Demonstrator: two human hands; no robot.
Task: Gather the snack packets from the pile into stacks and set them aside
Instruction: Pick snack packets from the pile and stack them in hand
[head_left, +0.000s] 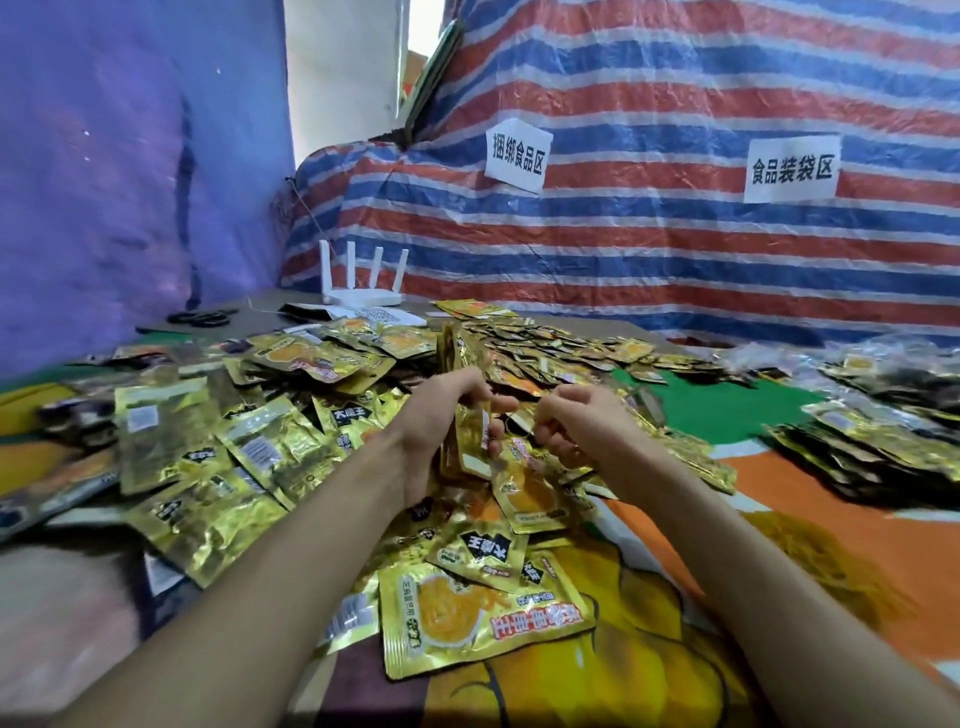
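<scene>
A big pile of gold snack packets covers the middle and left of the table. My left hand grips an upright stack of gold packets held on edge above the pile. My right hand is just right of the stack, fingers curled and pinching at a packet's edge near the stack's lower side. Loose packets lie face up below my wrists, one large one nearest me. Stacked packets set aside lie at the right.
A white router and black scissors sit at the back left by some papers. A striped tarp with two paper labels forms the back wall. The cloth shows green and orange between piles.
</scene>
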